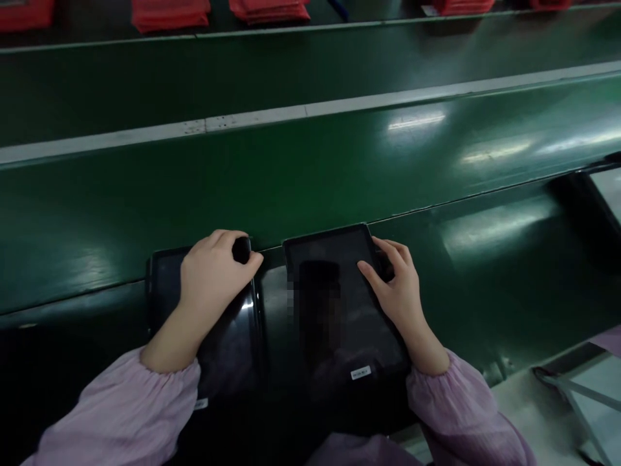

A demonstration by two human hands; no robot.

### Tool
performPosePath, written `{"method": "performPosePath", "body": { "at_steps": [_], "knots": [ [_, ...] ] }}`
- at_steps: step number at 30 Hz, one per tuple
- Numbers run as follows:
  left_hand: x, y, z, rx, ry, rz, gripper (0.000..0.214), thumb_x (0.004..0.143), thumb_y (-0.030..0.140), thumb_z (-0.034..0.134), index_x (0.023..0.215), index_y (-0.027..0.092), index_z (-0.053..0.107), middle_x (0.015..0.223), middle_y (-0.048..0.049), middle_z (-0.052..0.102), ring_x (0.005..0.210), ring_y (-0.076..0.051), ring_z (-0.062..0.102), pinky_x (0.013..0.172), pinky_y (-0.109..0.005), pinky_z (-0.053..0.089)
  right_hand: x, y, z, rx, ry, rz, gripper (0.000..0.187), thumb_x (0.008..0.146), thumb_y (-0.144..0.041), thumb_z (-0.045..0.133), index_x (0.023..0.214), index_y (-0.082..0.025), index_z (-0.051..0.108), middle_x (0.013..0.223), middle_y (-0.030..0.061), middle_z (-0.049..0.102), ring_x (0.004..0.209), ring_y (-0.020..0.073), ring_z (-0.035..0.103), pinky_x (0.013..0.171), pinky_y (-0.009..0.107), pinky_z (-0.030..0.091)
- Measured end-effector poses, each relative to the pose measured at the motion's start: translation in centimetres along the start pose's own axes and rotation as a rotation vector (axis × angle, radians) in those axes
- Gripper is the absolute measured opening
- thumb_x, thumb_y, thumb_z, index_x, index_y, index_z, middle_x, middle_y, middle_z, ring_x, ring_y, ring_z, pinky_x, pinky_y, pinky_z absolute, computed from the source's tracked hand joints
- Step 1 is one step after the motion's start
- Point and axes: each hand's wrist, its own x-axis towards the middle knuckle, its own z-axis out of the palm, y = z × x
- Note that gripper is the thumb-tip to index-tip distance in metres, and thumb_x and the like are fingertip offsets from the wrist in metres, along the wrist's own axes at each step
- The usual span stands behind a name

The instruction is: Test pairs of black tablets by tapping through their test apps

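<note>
Two black tablets lie side by side, screens up, at the near edge of a dark green conveyor belt (145,213). My left hand (216,278) curls over the upper right part of the left tablet (230,353), its fingers at the far edge. My right hand (395,291) grips the far right corner of the right tablet (339,323), with the thumb on the glass and the fingers around the edge. A small white label (361,373) sits near the right tablet's lower edge. Pink gathered sleeves cover both my forearms.
A white strip (242,120) runs along the belt, and a second green belt lies beyond it. Stacks of red packages (169,10) line the far side. A pale floor and a metal frame (577,395) show at the lower right.
</note>
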Motion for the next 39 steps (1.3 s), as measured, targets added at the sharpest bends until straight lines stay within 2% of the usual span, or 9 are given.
{"method": "performPosePath", "body": {
  "at_steps": [2,5,9,12,16,26,33,36,39],
  "knots": [
    [0.2,0.0,-0.4,-0.025,-0.028,-0.01,0.031,0.084,0.038,0.064,0.108,0.023,0.076,0.119,-0.0151,0.08,0.114,-0.043,0.075,0.098,-0.058,0.063,0.1,0.3,-0.1,0.078,-0.013,0.009,0.051,0.097,-0.061,0.074,0.137,-0.03,0.075,0.134,0.0125,0.074,0.123,0.0333,0.074,0.101,0.052,0.067],
    [-0.5,-1.8,-1.9,-0.302,-0.005,-0.042,0.043,0.085,0.041,0.064,0.123,0.022,0.073,0.133,-0.0144,0.079,0.13,-0.039,0.073,0.115,-0.058,0.057,-0.6,1.0,-0.5,0.304,-0.067,0.061,0.058,0.097,-0.061,0.074,0.147,-0.032,0.069,0.145,0.0108,0.074,0.138,0.0328,0.07,0.116,0.054,0.06],
    [-4.5,-6.7,-3.8,-0.627,0.343,-0.28,0.04,0.087,0.037,0.071,0.126,0.027,0.074,0.144,-0.0094,0.076,0.148,-0.035,0.063,0.131,-0.06,0.043,-2.9,1.2,-1.1,0.492,-0.175,0.161,0.064,0.101,-0.057,0.073,0.161,-0.039,0.057,0.166,0.0056,0.061,0.156,0.0291,0.056,0.127,0.051,0.053],
    [-8.6,-9.8,-3.3,-0.9,0.404,-0.478,0.026,0.086,0.038,0.078,0.111,0.032,0.079,0.14,-0.004,0.078,0.154,-0.037,0.057,0.138,-0.062,0.031,-4.2,0.5,-0.5,0.506,-0.188,0.185,0.066,0.101,-0.056,0.073,0.162,-0.038,0.056,0.174,0.0055,0.052,0.162,0.0301,0.049,0.131,0.054,0.048],
    [-11.5,-11.2,-1.8,-1.08,0.363,-0.459,0.028,0.086,0.046,0.08,0.113,0.039,0.083,0.144,-0.0001,0.078,0.164,-0.037,0.044,0.142,-0.06,0.022,-4.3,-0.8,1.6,0.5,-0.22,0.159,0.065,0.103,-0.054,0.069,0.164,-0.037,0.052,0.174,0.0066,0.052,0.162,0.0294,0.048,0.131,0.055,0.047],
    [-11.4,-11.0,-0.5,-1.125,0.351,-0.381,0.05,0.087,0.048,0.074,0.135,0.033,0.077,0.158,-0.0078,0.07,0.164,-0.038,0.044,0.14,-0.056,0.027,-4.3,-1.8,3.2,0.503,-0.133,0.162,0.058,0.1,-0.051,0.07,0.154,-0.032,0.06,0.166,0.0115,0.06,0.158,0.0327,0.054,0.128,0.058,0.05],
    [-9.2,-11.2,-0.2,-1.162,0.279,-0.374,0.061,0.079,0.042,0.076,0.138,0.028,0.072,0.162,-0.0112,0.066,0.165,-0.037,0.043,0.14,-0.054,0.029,-2.5,-1.5,3.8,0.444,-0.123,0.084,0.053,0.104,-0.053,0.061,0.152,-0.03,0.059,0.167,0.0126,0.06,0.157,0.0311,0.056,0.126,0.056,0.051],
    [-8.6,-11.8,-0.1,-1.138,0.237,-0.359,0.067,0.072,0.034,0.077,0.139,0.031,0.071,0.163,-0.0082,0.065,0.164,-0.036,0.044,0.138,-0.054,0.035,-2.1,-2.5,3.4,0.33,0.012,-0.009,0.046,0.103,-0.053,0.063,0.142,-0.029,0.064,0.155,0.0136,0.07,0.15,0.032,0.062,0.119,0.056,0.056],
    [-8.5,-12.8,0.0,-1.152,0.217,-0.344,0.064,0.068,0.03,0.077,0.132,0.032,0.073,0.16,-0.0074,0.068,0.163,-0.037,0.046,0.136,-0.055,0.038,-2.9,-4.4,2.1,0.119,0.13,-0.192,0.026,0.104,-0.048,0.064,0.114,-0.026,0.074,0.127,0.0131,0.083,0.13,0.0317,0.075,0.103,0.05,0.063]
  ]
}}
